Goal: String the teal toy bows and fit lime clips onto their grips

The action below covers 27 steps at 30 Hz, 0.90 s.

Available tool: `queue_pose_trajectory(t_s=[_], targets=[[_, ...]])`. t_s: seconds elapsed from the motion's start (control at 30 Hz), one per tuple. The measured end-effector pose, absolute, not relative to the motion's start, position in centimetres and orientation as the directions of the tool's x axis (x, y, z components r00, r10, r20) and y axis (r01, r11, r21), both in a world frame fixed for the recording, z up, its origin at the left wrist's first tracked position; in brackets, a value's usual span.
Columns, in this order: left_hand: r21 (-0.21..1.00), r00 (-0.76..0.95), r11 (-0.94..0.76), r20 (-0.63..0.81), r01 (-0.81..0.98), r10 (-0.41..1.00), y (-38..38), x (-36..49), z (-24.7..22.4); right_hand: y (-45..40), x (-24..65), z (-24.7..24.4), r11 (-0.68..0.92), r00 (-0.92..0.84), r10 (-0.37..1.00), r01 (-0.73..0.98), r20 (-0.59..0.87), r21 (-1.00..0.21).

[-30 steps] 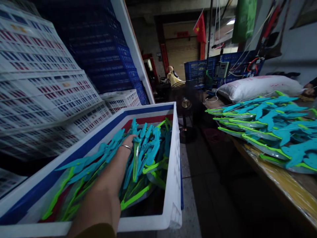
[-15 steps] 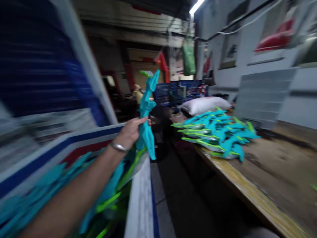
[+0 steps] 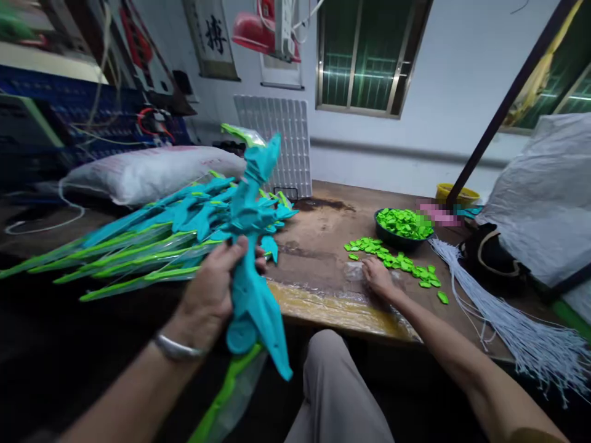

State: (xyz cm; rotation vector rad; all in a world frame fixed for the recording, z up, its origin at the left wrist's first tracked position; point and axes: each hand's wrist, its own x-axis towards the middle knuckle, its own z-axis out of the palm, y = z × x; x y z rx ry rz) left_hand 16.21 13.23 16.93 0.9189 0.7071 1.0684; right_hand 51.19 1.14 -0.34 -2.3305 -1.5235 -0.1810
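Note:
My left hand (image 3: 215, 289) is closed around the middle of what looks like a turquoise plastic toy bow (image 3: 252, 215), held upright above the table's front edge. Green strips with clear plastic extend from its top and bottom. On the tabletop rests my right hand (image 3: 377, 278), palm down, its slightly bent fingers at the near edge of some loose green plastic pieces (image 3: 401, 261). Its fingertips are too small to show whether they touch a piece. Behind these pieces a dark bowl (image 3: 399, 241) is heaped with more of them.
Several similar turquoise-and-green bows (image 3: 184, 215) lie stacked on the table (image 3: 318, 234) at left, before a white sack (image 3: 152, 172). A bundle of white cords (image 3: 503, 314) drapes over the edge at right, near a black bag (image 3: 492, 255) and a dark slanted post (image 3: 508, 104).
My view has swung right from the bin of turquoise parts to the table. The bow has come along in my left hand, and my right hand now shows on the tabletop.

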Motion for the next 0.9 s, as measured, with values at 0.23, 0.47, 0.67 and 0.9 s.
queue_pose_trajectory(t_s=[0.23, 0.47, 0.67, 0.9], targets=[[0.876, 0.507, 0.341, -0.134, -0.342, 0.852, 7.0, 16.8, 6.9, 8.0, 50.6, 0.8, -0.400, 0.464, 0.867, 0.865, 0.181, -0.302], [0.924, 0.445, 0.268, -0.126, -0.274, 0.887, 4.8, 12.7, 4.6, 6.4, 41.9, 4.4, -0.136, 0.300, 0.931, 0.814, 0.208, -0.565], [0.924, 0.347, 0.268, -0.165, -0.273, 0.923, 4.7, 11.2, 3.4, 0.2, 30.1, 6.8, 0.297, 0.105, 0.909, 0.518, 0.404, -0.802], [0.934, 0.308, 0.172, -0.070, -0.315, 0.949, 4.1, 10.3, 2.2, 0.2, 24.9, 6.9, 0.463, 0.097, 0.809, 0.502, 0.579, -0.731]])
